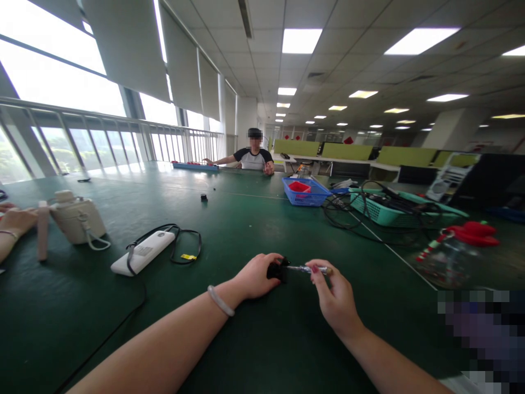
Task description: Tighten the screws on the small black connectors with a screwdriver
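Observation:
My left hand [259, 275] is closed around a small black part [279, 270], steadying it on the green tabletop. What this part is, I cannot make out, since the fingers cover much of it. In my right hand [337, 293] is a screwdriver [315, 270], held near level between thumb and fingers. Its thin metal shaft points left, and the tip meets the right side of the black part. Whether a screw sits at the tip is too small to tell.
On the green table [229, 224] lie a white power bank [150, 249] with a black cable, a beige bottle [77, 219], a blue basket [307, 194], a green basket [381, 210] of cables and a red-lidded jar [455, 257]. Another person [255, 156] sits opposite; someone's hand [18, 221] shows at left.

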Available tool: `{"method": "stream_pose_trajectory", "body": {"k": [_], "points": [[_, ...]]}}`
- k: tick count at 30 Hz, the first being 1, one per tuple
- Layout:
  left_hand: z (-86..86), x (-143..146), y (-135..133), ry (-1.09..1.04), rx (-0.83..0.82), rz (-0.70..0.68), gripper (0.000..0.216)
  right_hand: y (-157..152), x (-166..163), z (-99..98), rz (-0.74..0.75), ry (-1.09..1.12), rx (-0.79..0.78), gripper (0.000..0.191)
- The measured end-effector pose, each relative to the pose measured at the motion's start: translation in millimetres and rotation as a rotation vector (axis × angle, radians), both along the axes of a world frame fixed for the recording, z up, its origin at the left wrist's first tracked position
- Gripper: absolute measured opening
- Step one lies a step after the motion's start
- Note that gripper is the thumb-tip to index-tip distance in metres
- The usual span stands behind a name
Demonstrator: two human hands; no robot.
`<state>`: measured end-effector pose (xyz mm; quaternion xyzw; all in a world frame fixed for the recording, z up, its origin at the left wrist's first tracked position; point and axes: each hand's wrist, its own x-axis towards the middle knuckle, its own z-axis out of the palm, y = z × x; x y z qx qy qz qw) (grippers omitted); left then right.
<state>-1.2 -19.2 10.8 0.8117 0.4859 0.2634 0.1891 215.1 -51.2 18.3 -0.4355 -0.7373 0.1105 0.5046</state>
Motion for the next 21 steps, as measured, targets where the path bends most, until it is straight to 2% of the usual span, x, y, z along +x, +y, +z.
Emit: {"method": "stream_pose_trajectory", "body": {"k": [12,21], "points": [[-1.1,-0.8,2.6,0.083,-0.012,-0.02,0.047,3.3,-0.6,2.4,0.062,-0.018,-0.122,0.028],[-3.8,-0.9,4.0,0.093,0.003,-0.014,0.05,-1.3,0.0,4.4,0.068,0.048,-0.065,0.026]]}}
